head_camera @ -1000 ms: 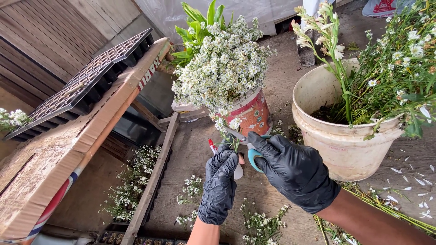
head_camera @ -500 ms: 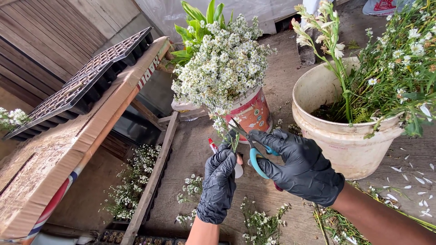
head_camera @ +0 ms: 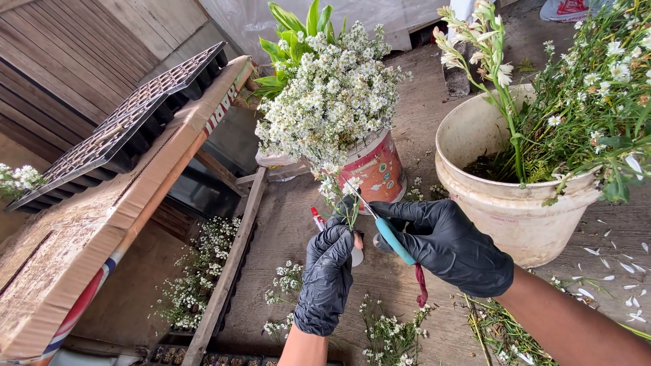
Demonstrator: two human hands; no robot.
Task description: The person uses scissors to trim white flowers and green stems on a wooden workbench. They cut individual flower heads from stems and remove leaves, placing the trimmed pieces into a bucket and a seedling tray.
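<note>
Both hands are in black gloves, close together over the wooden floor. The left hand (head_camera: 327, 274) is closed around a small sprig (head_camera: 339, 193) of white flowers, holding it upright by its stem just in front of the red bucket (head_camera: 375, 169). The right hand (head_camera: 447, 244) grips the scissors (head_camera: 383, 227) by their blue handles, fingers through the loops, and the blades point up and left at the sprig.

Here is the change: a second ago the right hand sat lower and the blades stood off from the stem; now it has risen a little and the tips are right in among the sprig's lower stalks, just above the left fist. How far the blades are parted, I cannot tell; they look nearly closed. The left hand has barely shifted, so the sprig is steady for trimming.

Behind, the red bucket is crammed with white blooms. To the right, a cream bucket (head_camera: 502, 210) holds taller daisy stems. Cut sprigs (head_camera: 393, 332) litter the floor near the hands. At left, a black seedling tray (head_camera: 129, 129) lies on cardboard (head_camera: 88, 237).
</note>
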